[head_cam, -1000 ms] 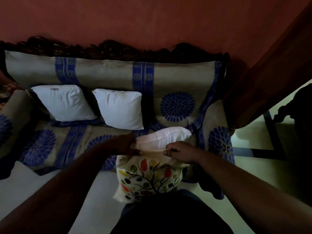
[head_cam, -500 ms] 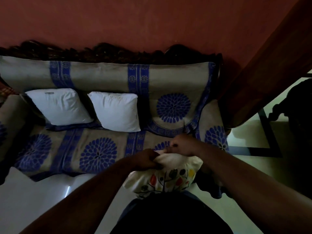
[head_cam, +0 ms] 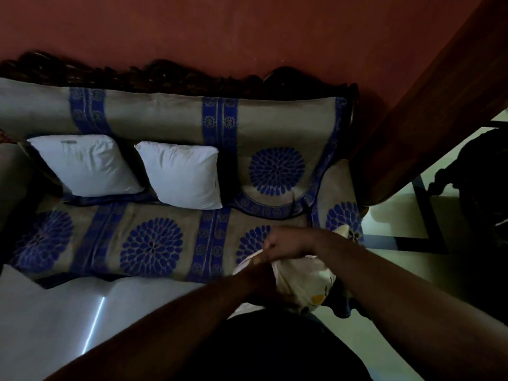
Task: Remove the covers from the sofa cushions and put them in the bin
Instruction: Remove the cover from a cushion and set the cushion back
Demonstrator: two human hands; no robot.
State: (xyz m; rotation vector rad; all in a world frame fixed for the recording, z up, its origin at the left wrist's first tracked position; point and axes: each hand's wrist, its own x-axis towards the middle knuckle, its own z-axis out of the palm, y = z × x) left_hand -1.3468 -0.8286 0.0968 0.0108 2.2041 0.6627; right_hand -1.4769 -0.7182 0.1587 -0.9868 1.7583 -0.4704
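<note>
A cream cushion cover [head_cam: 308,281] printed with coloured leaves hangs bunched in front of the sofa's right end, against my dark clothing. My right hand [head_cam: 286,243] is a fist that grips the cover's upper edge. My left hand [head_cam: 261,279] is at the cover's opening, where a pale rim curves over the wrist. Its fingers are hidden and blurred. Two bare white cushions [head_cam: 88,163] [head_cam: 184,174] lean against the sofa's backrest on the left. No bin is in view.
The sofa [head_cam: 154,246] wears a beige throw with blue flower medallions and stands against a red wall. A brown wooden panel [head_cam: 439,105] rises at the right, with dark furniture [head_cam: 483,174] beyond it. Pale floor [head_cam: 41,325] lies at the lower left.
The white insert that stuck out of the cover's top no longer shows. Both hands and the cover moved right and lower. The cover is now more bunched.
</note>
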